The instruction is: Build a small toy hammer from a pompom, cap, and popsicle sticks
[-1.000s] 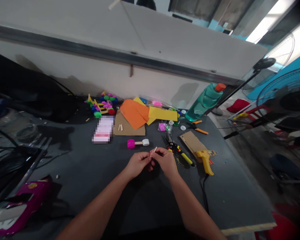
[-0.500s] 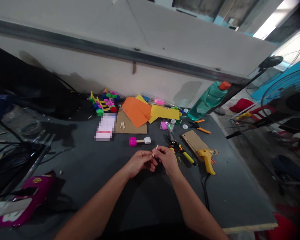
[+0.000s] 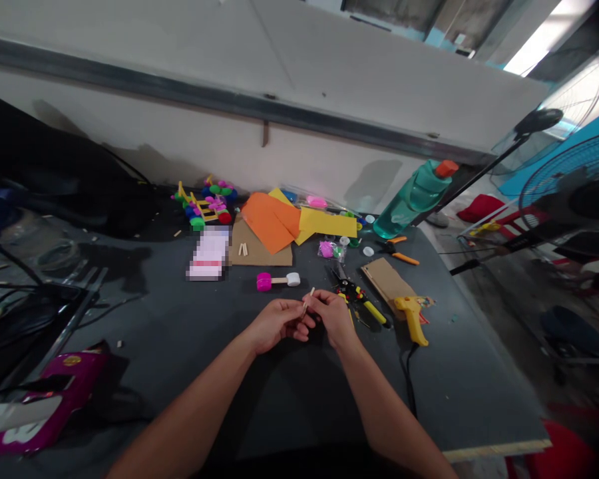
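Observation:
Pinched between my two hands is a small pale wooden stick (image 3: 311, 293), its upper tip poking out above the fingers. My left hand (image 3: 277, 324) grips it from the left, my right hand (image 3: 333, 317) from the right, and the lower part is mostly hidden by fingertips. Just beyond the hands lies a wooden stick joining a magenta roll (image 3: 264, 281) and a white roll (image 3: 293, 279). Two short stick pieces (image 3: 243, 250) rest on brown cardboard (image 3: 274, 258). Wire strippers (image 3: 364, 305) with yellow and black handles lie right of my right hand.
A yellow glue gun (image 3: 415, 318) rests by a cardboard strip (image 3: 387, 279), its cord trailing forward. Behind are orange paper (image 3: 269, 223), orange-handled pliers (image 3: 402, 256) and a tilted green bottle (image 3: 409, 199). Colourful small models (image 3: 207, 203) and a magenta pouch (image 3: 54, 399) are leftward.
Both hands keep nearly the same pose around the stick, with only slight finger movement. The whole view has shifted a little.

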`<action>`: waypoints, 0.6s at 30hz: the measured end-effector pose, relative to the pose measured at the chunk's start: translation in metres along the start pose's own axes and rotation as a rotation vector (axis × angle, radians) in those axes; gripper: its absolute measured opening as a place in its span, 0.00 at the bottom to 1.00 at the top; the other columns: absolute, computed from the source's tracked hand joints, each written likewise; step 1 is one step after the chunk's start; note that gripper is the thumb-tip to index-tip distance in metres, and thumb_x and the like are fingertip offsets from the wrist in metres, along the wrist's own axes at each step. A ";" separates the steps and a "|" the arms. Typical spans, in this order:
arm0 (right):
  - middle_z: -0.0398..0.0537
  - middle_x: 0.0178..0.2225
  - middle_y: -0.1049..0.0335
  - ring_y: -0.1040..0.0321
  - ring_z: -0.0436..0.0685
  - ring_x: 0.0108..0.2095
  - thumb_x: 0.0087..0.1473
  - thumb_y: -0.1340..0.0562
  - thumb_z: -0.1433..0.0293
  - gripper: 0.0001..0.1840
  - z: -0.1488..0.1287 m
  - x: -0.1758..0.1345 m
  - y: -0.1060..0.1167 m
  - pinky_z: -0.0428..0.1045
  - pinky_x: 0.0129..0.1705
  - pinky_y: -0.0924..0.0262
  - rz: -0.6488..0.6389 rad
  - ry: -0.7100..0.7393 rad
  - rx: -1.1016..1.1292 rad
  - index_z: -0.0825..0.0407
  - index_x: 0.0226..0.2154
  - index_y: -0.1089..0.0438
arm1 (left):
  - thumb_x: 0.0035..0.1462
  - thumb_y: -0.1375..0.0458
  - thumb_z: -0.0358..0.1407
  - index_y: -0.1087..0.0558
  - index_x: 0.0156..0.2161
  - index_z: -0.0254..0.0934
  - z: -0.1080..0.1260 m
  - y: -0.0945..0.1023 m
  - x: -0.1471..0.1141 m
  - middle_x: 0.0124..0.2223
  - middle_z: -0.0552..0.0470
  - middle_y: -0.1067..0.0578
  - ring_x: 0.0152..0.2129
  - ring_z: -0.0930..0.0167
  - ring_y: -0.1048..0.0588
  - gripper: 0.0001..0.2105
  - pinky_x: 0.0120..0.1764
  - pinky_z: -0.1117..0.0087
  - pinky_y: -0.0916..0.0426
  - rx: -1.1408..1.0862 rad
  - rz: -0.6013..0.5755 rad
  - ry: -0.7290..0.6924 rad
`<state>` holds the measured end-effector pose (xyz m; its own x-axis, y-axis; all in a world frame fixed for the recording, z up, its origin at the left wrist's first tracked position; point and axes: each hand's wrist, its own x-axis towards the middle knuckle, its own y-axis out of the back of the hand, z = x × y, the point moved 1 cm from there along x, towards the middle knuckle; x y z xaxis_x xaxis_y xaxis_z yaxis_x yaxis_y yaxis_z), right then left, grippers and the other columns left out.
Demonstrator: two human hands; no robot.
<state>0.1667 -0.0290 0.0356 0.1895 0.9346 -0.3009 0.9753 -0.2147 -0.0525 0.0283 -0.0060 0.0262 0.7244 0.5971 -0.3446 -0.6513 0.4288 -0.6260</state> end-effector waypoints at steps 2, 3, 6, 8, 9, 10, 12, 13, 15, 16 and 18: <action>0.37 0.16 0.39 0.49 0.45 0.17 0.40 0.34 0.61 0.13 0.000 -0.001 -0.001 0.43 0.20 0.55 0.001 -0.001 0.006 0.54 0.20 0.32 | 0.52 0.40 0.38 0.26 0.33 0.27 -0.001 0.001 0.000 0.30 0.45 0.23 0.20 0.77 0.27 0.11 0.27 0.74 0.28 0.005 -0.004 0.008; 0.37 0.16 0.39 0.48 0.45 0.17 0.40 0.34 0.61 0.13 0.000 -0.001 -0.001 0.43 0.20 0.55 0.001 -0.004 0.011 0.54 0.20 0.32 | 0.52 0.39 0.37 0.26 0.33 0.27 -0.001 0.002 0.001 0.30 0.45 0.23 0.20 0.77 0.27 0.11 0.27 0.74 0.28 0.006 -0.003 0.016; 0.37 0.17 0.38 0.47 0.45 0.18 0.39 0.34 0.61 0.13 0.003 0.000 -0.001 0.43 0.20 0.53 0.005 -0.020 0.030 0.54 0.20 0.32 | 0.51 0.39 0.37 0.25 0.33 0.27 -0.001 0.004 0.001 0.30 0.45 0.23 0.20 0.77 0.27 0.11 0.27 0.75 0.28 -0.001 0.017 0.051; 0.38 0.17 0.37 0.47 0.46 0.18 0.39 0.34 0.61 0.13 0.005 0.000 -0.001 0.43 0.20 0.53 0.008 -0.036 0.048 0.54 0.21 0.32 | 0.52 0.39 0.36 0.25 0.33 0.27 -0.001 0.004 0.001 0.30 0.45 0.23 0.20 0.77 0.26 0.10 0.27 0.75 0.27 -0.013 0.025 0.072; 0.38 0.17 0.37 0.47 0.45 0.18 0.38 0.34 0.61 0.13 0.006 0.001 -0.001 0.43 0.20 0.53 0.010 -0.042 0.057 0.54 0.21 0.32 | 0.52 0.39 0.35 0.25 0.33 0.26 -0.001 0.004 0.001 0.30 0.45 0.23 0.20 0.77 0.26 0.10 0.27 0.75 0.27 -0.020 0.027 0.080; 0.38 0.17 0.37 0.47 0.45 0.17 0.38 0.33 0.61 0.13 0.008 0.001 -0.001 0.43 0.20 0.53 0.008 -0.048 0.066 0.54 0.21 0.32 | 0.52 0.39 0.35 0.25 0.33 0.26 -0.001 0.004 0.001 0.30 0.45 0.23 0.20 0.76 0.26 0.09 0.27 0.75 0.27 -0.028 0.029 0.087; 0.37 0.17 0.38 0.47 0.45 0.17 0.38 0.33 0.61 0.13 0.009 0.002 -0.001 0.42 0.19 0.54 0.005 -0.058 0.079 0.54 0.21 0.32 | 0.53 0.40 0.33 0.25 0.34 0.26 0.000 0.004 0.001 0.30 0.44 0.23 0.21 0.76 0.26 0.09 0.27 0.75 0.27 -0.040 0.034 0.104; 0.37 0.16 0.38 0.48 0.45 0.17 0.38 0.33 0.61 0.13 0.010 0.002 -0.001 0.42 0.19 0.54 0.005 -0.063 0.082 0.54 0.21 0.32 | 0.53 0.40 0.33 0.25 0.34 0.26 0.000 0.004 0.001 0.30 0.44 0.23 0.21 0.76 0.25 0.08 0.27 0.75 0.27 -0.044 0.037 0.112; 0.37 0.16 0.39 0.48 0.45 0.17 0.38 0.34 0.61 0.13 0.011 0.003 -0.002 0.42 0.19 0.54 0.005 -0.067 0.083 0.54 0.20 0.33 | 0.53 0.40 0.32 0.25 0.34 0.26 0.000 0.004 0.002 0.30 0.44 0.23 0.21 0.75 0.25 0.08 0.27 0.75 0.27 -0.052 0.040 0.122; 0.37 0.16 0.39 0.48 0.45 0.17 0.38 0.34 0.61 0.13 0.011 0.003 -0.002 0.42 0.19 0.54 0.007 -0.067 0.083 0.54 0.20 0.33 | 0.53 0.41 0.32 0.25 0.34 0.26 0.000 0.005 0.002 0.30 0.44 0.23 0.21 0.75 0.25 0.08 0.27 0.75 0.27 -0.055 0.040 0.123; 0.37 0.16 0.38 0.47 0.45 0.17 0.38 0.34 0.62 0.13 0.011 0.004 -0.003 0.42 0.19 0.53 0.012 -0.062 0.081 0.54 0.20 0.32 | 0.53 0.41 0.32 0.26 0.34 0.26 -0.001 0.005 0.003 0.30 0.44 0.23 0.21 0.75 0.25 0.08 0.27 0.75 0.27 -0.059 0.045 0.121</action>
<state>0.1633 -0.0280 0.0246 0.1910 0.9131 -0.3603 0.9602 -0.2499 -0.1244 0.0272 -0.0031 0.0216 0.7190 0.5274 -0.4526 -0.6719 0.3609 -0.6468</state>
